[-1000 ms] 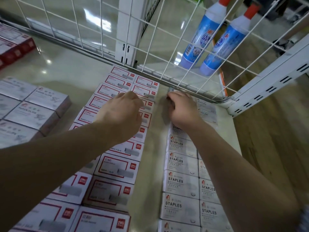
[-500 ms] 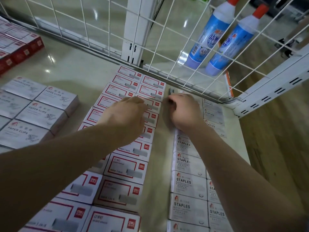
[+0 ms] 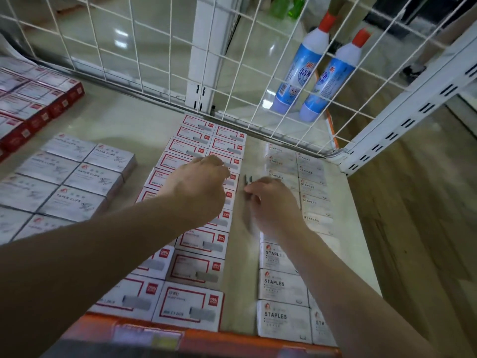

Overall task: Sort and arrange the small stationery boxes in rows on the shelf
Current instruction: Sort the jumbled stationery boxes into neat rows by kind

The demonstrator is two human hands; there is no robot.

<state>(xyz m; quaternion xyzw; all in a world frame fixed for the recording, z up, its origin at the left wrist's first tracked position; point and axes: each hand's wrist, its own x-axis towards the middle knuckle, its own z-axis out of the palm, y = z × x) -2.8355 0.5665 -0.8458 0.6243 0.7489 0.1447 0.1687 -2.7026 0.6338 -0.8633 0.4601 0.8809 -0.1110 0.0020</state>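
Two columns of white boxes with red frames (image 3: 198, 270) run down the middle of the shelf. My left hand (image 3: 198, 187) rests on them near the back, fingers bent down and nothing visibly held. To the right stand two columns of white boxes marked STAPLES (image 3: 282, 285). My right hand (image 3: 273, 202) lies on the left staples column, its fingers curled over the left edge of a box there; that box is blurred. A small dark object (image 3: 247, 179) lies in the gap between the groups, just beyond my right fingertips.
Grey paper-clip boxes (image 3: 77, 177) fill the left side and red boxes (image 3: 33, 109) sit at the far left. A white wire grid (image 3: 160, 60) closes the back. Two blue bottles (image 3: 320, 73) stand behind it. The shelf's orange front strip (image 3: 206, 339) is near me.
Both hands have drawn back toward me along the columns. The right hand and the staples boxes under it are blurred, and the dark object in the gap has come nearer.
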